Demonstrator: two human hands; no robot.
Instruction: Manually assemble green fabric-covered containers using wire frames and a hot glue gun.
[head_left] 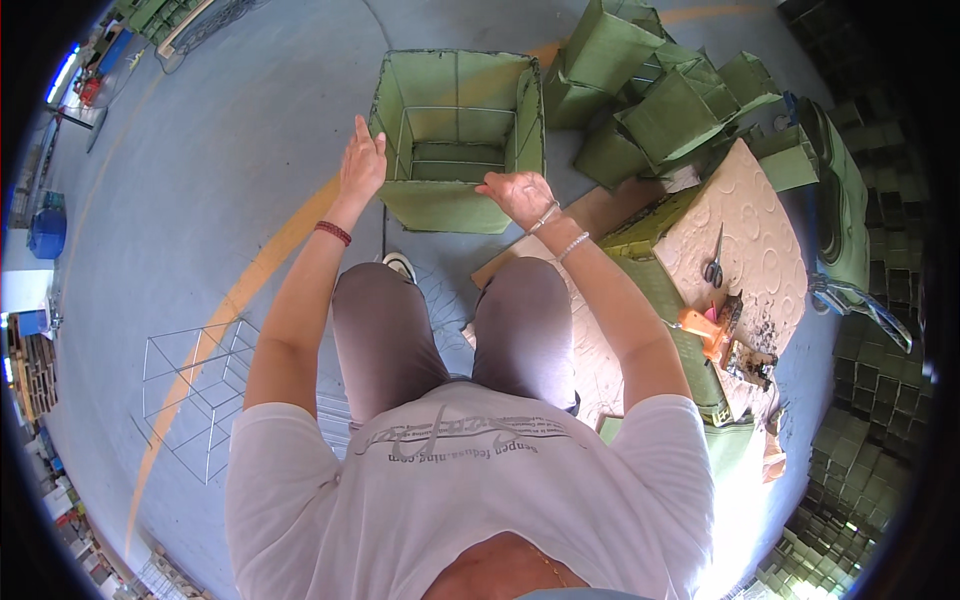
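In front of my knees stands an open-topped green box (458,198), its walls fabric-like with dark edges and a thin wire frame showing inside. My left hand (362,162) is beside the box's left wall, fingers stretched out and pointing away from me; whether it touches the wall is hard to tell. At the right end of the near rim, my right hand (518,197) has its fingers curled together on the edge, gripping it. The undersides of those fingers are partly hidden.
A bare wire frame (200,385) lies on the floor to my left. Several green boxes (675,115) are heaped at the far right. Close on my right, a patterned board (745,235) bears scissors (714,268) and an orange glue gun (705,328). A green fabric roll (838,190) stands beyond it.
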